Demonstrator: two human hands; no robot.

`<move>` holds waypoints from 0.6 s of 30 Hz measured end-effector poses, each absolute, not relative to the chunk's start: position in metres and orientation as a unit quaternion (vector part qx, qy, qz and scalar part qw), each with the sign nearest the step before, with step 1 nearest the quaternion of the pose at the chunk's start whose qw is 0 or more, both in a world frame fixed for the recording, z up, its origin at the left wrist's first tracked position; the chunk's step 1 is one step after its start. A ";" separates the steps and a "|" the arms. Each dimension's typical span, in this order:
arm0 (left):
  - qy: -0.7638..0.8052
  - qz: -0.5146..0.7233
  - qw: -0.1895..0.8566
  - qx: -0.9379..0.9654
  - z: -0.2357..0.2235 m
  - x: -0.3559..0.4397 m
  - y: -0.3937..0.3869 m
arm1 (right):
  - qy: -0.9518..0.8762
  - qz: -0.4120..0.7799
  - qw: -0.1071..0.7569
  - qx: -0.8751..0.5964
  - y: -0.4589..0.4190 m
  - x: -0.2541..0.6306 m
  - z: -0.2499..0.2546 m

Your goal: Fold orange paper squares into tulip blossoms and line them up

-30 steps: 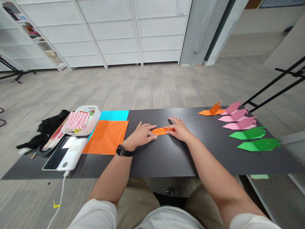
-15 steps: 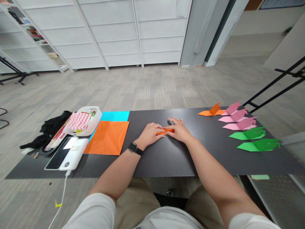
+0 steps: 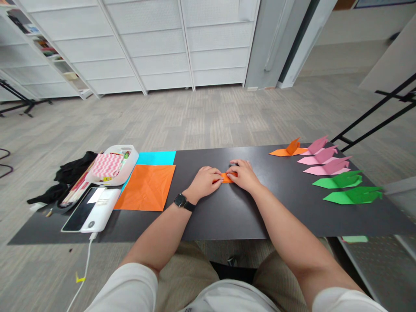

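Observation:
A small folded piece of orange paper [image 3: 228,178] lies at the middle of the dark table, between my two hands. My left hand [image 3: 206,182], with a black watch on its wrist, closes thumb and fingers on the paper's left end. At the right end, my right hand [image 3: 243,175] has its thumb and fingertips pressed on the paper. Fingers cover both ends, so only a short orange strip shows between them. To the left lies a large orange sheet [image 3: 147,186], partly over a cyan sheet [image 3: 157,157].
Folded paper cranes stand along the table's right side: an orange crane [image 3: 289,150], pink cranes [image 3: 326,167] and green cranes [image 3: 352,196]. On the left are a white basket [image 3: 128,169], a phone [image 3: 79,212], a white power bank [image 3: 101,211] with a cable, and black cloth [image 3: 73,167].
My left hand has moved right along the paper, closer to my right hand. The fingers of my right hand have curled in onto the paper, and less orange shows between the hands.

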State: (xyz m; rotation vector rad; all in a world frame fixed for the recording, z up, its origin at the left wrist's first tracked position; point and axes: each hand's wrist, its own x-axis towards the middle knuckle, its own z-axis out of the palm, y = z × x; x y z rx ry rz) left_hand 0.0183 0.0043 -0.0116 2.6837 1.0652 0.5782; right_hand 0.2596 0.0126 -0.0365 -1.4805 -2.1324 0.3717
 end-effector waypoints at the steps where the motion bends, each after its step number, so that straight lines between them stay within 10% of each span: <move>1: 0.361 0.195 0.098 0.907 -0.011 0.018 0.004 | -0.786 0.140 0.260 -0.543 0.013 0.259 -0.036; 18: 0.379 0.214 0.110 0.894 -0.007 0.021 0.005 | -0.813 0.179 0.241 -0.499 0.001 0.256 -0.012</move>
